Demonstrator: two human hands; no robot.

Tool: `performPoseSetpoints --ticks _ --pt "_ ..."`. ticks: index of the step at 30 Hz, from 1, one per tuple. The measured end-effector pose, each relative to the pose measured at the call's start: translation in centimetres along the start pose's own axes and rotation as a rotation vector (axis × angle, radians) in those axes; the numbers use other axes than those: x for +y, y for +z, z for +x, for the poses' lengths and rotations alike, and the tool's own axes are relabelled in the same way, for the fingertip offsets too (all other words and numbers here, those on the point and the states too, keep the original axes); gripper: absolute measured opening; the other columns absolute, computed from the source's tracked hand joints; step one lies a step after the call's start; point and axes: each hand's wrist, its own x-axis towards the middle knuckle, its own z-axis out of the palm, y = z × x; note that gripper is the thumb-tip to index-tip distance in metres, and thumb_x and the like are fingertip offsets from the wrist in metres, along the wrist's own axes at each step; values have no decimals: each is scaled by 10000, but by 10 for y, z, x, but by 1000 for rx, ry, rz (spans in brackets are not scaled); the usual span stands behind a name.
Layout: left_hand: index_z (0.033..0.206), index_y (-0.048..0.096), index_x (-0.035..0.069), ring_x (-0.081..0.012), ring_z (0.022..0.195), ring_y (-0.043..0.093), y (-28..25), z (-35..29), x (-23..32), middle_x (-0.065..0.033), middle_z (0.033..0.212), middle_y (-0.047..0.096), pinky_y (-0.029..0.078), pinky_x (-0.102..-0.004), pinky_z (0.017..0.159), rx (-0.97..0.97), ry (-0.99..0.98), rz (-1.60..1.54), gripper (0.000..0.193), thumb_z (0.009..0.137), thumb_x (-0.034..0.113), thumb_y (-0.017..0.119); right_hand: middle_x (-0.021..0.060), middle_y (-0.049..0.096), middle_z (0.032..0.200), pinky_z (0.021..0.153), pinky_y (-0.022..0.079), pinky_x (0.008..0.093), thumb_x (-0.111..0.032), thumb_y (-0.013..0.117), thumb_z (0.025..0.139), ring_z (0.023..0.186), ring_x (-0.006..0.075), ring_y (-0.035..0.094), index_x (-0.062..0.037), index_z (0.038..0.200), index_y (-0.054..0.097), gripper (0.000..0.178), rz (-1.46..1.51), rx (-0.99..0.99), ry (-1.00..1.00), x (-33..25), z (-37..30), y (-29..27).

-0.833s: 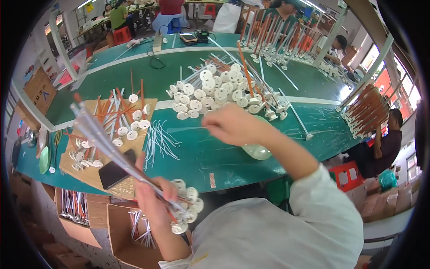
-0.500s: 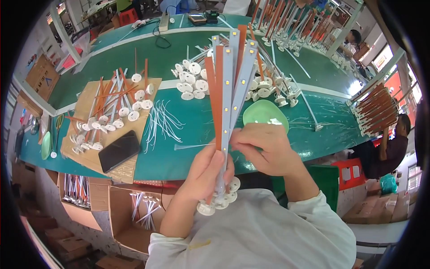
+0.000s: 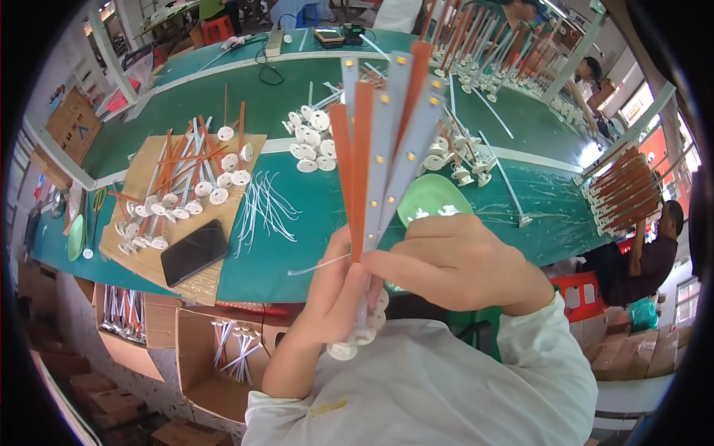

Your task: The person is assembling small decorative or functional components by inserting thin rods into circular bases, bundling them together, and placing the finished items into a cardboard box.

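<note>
Upright in front of me stands a bundle of LED strips [image 3: 381, 160], some grey-white with yellow LEDs and some orange, with round white bases [image 3: 346, 349] at the bottom. My left hand [image 3: 335, 293] is closed around its lower part, just above the bases. A thin white tie [image 3: 320, 264] crosses the bundle and its loose end sticks out to the left. My right hand [image 3: 450, 264] is closed, its thumb and index finger pinching at the front of the bundle where the tie crosses; the fingers hide that part of the tie.
Loose white ties [image 3: 266, 212] lie on the green table beside a black phone [image 3: 195, 253] and cardboard [image 3: 134, 175] with more strips. Behind the bundle are a green dish [image 3: 428, 195] and piled white bases [image 3: 309, 141]. Open boxes [image 3: 195, 364] stand below left. Other people work at right.
My right hand has come left and closer, from the bundle's right side to its front, over the tie. The tie's loose end now slants downward to the left.
</note>
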Motion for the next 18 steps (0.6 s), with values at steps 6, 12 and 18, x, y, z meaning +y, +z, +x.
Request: performPoseSetpoints --ticks 6,12,18 --pt "1252 491 -9 -132 532 557 -8 1 -2 -64 643 556 433 -275 495 -60 -123 66 321 989 162 428 52 612 715 450 434 286 -25 641 605 546 191 532 8 971 638 367 17 84 -12 6 -14 6" --pt "1237 509 10 -345 612 630 7 1 -3 -176 736 641 477 -368 522 59 153 819 563 721 134 697 60 558 733 418 426 255 -70 641 602 640 172 545 34 917 636 332 -205 -102 -63 -11 -6 17" --pt "1202 462 0 -257 592 642 -1 2 -10 -141 713 621 479 -330 527 33 78 419 298 910 49 499 105 585 783 402 414 233 -64 652 600 646 156 550 53 892 644 314 -252 40 -176 0 -25 36"
